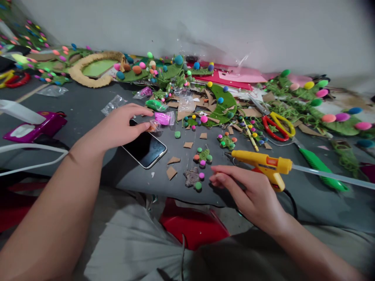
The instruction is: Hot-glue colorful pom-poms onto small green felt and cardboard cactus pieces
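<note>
My left hand reaches across a black phone lying on the grey table. Its fingers are stretched out, the tips touching a small clear bag with an orange pompom, beside a pink bag. My right hand rests near the table's front edge, fingers loosely curled and holding nothing, just right of a brown twine flower with pompoms. A yellow glue gun lies right behind that hand, its nozzle pointing left.
Red-and-yellow scissors and a green-handled tool lie to the right. Felt wreaths with pompoms and green scraps crowd the back. A purple device sits at the left. A red stool shows below the table edge.
</note>
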`<state>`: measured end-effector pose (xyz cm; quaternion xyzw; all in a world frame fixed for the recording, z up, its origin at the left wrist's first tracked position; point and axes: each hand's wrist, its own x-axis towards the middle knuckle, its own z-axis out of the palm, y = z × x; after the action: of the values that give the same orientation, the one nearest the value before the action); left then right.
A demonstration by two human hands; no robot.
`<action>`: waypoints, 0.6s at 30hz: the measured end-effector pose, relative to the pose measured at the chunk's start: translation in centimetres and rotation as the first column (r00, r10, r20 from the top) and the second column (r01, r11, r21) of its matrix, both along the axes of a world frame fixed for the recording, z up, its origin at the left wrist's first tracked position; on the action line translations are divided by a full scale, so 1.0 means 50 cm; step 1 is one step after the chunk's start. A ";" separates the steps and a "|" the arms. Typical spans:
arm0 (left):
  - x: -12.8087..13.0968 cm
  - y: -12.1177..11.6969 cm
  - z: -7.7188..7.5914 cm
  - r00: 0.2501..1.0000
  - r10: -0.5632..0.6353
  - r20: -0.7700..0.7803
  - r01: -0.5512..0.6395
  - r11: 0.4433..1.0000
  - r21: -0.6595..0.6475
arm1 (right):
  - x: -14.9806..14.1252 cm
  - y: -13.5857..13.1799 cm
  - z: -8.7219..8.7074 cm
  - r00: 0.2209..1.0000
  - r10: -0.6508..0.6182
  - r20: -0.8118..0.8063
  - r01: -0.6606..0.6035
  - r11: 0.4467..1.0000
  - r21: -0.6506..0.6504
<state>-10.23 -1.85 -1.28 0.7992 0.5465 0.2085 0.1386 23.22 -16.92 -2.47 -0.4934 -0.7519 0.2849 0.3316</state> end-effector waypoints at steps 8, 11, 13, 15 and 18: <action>-0.003 0.002 -0.005 0.999 0.012 -0.034 -0.012 1.000 -0.009 | -0.001 0.001 0.002 1.000 0.015 0.010 -0.016 0.998 0.059; -0.004 0.003 -0.007 0.999 0.010 -0.040 -0.010 1.000 -0.003 | -0.001 -0.001 0.005 1.000 0.010 0.018 -0.010 1.000 0.029; -0.004 0.004 -0.008 0.999 0.008 -0.041 -0.008 1.000 -0.012 | -0.002 -0.001 0.008 0.999 0.021 0.024 -0.022 0.999 0.029; -0.003 0.004 -0.009 0.999 0.008 -0.031 -0.009 1.000 -0.023 | -0.003 -0.001 0.010 0.999 0.026 0.028 -0.027 0.999 0.031; 0.001 0.002 -0.005 1.000 0.026 0.006 -0.026 1.000 -0.013 | -0.004 0.000 0.011 0.999 0.026 0.018 -0.027 0.999 0.036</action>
<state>-10.16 -1.72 -1.52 0.7905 0.5577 0.2091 0.1424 23.01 -16.91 -1.92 -0.4799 -0.7663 0.2714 0.3300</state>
